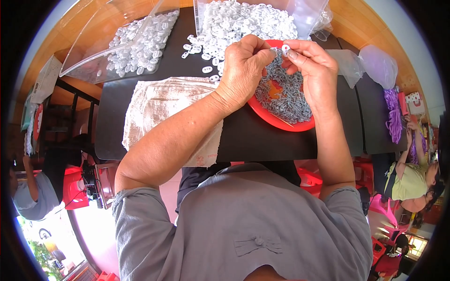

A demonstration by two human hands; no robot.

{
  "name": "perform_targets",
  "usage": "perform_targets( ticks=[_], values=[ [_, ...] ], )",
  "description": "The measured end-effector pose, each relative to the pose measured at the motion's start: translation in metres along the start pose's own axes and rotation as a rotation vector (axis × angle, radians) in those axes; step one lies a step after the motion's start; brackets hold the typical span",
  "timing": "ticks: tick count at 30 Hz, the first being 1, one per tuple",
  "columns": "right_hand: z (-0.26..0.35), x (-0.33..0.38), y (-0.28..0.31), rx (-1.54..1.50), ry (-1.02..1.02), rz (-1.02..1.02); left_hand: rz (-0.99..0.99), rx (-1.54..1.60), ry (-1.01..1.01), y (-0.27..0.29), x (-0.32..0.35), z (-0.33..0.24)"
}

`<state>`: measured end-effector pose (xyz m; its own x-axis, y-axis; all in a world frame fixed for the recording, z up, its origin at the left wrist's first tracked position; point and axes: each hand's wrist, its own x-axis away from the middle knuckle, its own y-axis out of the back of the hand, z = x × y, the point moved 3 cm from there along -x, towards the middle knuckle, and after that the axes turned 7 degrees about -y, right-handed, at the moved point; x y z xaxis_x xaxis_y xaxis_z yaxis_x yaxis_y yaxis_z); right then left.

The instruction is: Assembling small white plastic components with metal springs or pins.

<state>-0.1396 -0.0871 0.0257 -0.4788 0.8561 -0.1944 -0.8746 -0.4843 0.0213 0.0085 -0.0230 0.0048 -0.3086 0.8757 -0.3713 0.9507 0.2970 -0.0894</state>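
Over a red basin (280, 125) both of my hands are raised close together. Many small grey screws (293, 108) fill the basin, with an orange patch of its bottom showing. My right hand (316, 63) pinches a small white oval plastic piece (285, 48) between thumb and fingertips. Beside it, the thumb and fingers of my left hand (243, 68) are pressed together; whatever is between them is too small to make out. Loose white oval pieces with two holes (207, 69) lie on the dark table left of my left hand.
A clear bin (77, 70) of white pieces tips at the far left; another container (198, 18) heaped with them stands at the back. A beige cloth (154, 105) lies under my left forearm. Plastic bags (377, 65) sit at the right. Other people work at both sides.
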Motion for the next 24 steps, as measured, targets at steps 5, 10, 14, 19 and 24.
perform_targets(
  ticks=[5,10,14,19,24],
  values=[
    [-0.0011,0.0000,-0.0016,-0.011,-0.017,-0.009,-0.010,0.018,-0.011,-0.0011,0.0006,0.0001],
    [-0.0031,-0.0024,-0.0008,-0.092,-0.059,0.025,-0.021,0.081,0.035,-0.0004,0.0009,0.0005],
    [-0.0052,-0.0041,0.0017,-0.155,-0.132,0.068,-0.013,0.094,0.044,-0.0005,0.0014,0.0004],
    [-0.0050,-0.0031,0.0022,-0.150,-0.127,0.069,-0.008,0.076,0.047,-0.0006,0.0012,-0.0017],
    [-0.0039,-0.0020,0.0012,-0.115,-0.076,0.047,-0.004,0.081,0.045,-0.0010,0.0014,-0.0016]
  ],
)
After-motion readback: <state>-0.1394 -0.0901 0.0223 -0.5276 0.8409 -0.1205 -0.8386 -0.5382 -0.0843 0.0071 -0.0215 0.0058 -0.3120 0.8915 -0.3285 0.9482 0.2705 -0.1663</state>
